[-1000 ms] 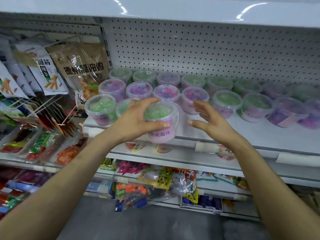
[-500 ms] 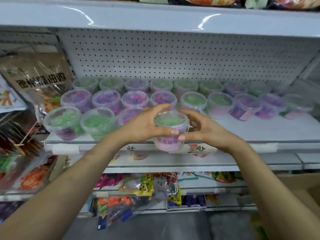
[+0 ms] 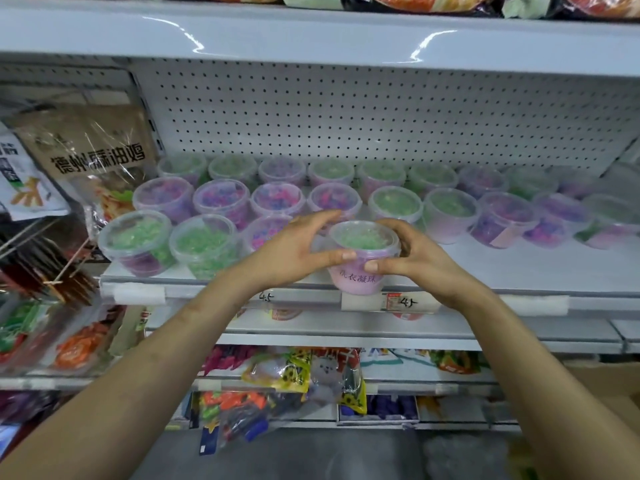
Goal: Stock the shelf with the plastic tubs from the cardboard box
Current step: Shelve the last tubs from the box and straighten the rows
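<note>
Here, the left hand (image 3: 294,252) and right hand (image 3: 412,259) both grip the green-filled tub (image 3: 362,258) at the shelf (image 3: 519,271) front edge, apparently to seat it beside the front-row tubs (image 3: 204,245).

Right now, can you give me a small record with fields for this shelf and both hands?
held item: clear plastic tub of green beads with pink label, at front edge of white metal shelf
left hand: grips tub's left side
right hand: grips tub's right side
stock: rows of green and purple tubs behind
free space: bare shelf right of it
</note>
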Tool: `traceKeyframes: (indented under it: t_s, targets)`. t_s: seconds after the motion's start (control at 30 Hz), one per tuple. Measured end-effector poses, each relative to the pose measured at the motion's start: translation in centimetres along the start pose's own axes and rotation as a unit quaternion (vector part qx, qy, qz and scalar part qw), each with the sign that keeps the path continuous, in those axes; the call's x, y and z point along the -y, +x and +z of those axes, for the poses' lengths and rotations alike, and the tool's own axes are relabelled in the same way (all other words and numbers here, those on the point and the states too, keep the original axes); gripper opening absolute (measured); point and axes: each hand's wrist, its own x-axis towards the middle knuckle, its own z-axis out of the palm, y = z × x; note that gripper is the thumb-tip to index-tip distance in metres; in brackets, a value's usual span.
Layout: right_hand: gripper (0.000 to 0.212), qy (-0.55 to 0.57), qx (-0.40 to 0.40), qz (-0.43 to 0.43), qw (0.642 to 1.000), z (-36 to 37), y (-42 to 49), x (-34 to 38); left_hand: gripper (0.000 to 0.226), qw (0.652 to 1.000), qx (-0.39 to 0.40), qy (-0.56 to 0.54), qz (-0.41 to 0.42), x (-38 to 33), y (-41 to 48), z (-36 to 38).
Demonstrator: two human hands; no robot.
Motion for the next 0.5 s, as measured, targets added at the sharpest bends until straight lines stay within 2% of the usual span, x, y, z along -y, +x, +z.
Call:
traceKeyframes:
  t_s: [0.07,0.17,0.3,0.5]
  targets:
    - [0.091,0.006,-0.014,0.003,1.000,-0.2,0.3,-0.7,0.079,0.999,-0.045,0.028,-0.002,1.2,-0.8,-1.0]
    - [0.094,0.005,-0.023,0.005,1.000,0.0,1.0,-1.4,0.066,0.988,-0.080,0.131,-0.006,3.4,-2.1,-2.8]
    - [0.093,-0.001,-0.035,0.002,0.999,0.8,1.8,-2.6,0.065,0.972,-0.055,0.228,0.006,5.9,-4.0,-3.7]
    - [0.099,0.025,-0.030,0.010,0.999,1.9,2.3,-4.1,0.063,0.959,-0.042,0.277,0.030,7.0,-5.7,-3.8]
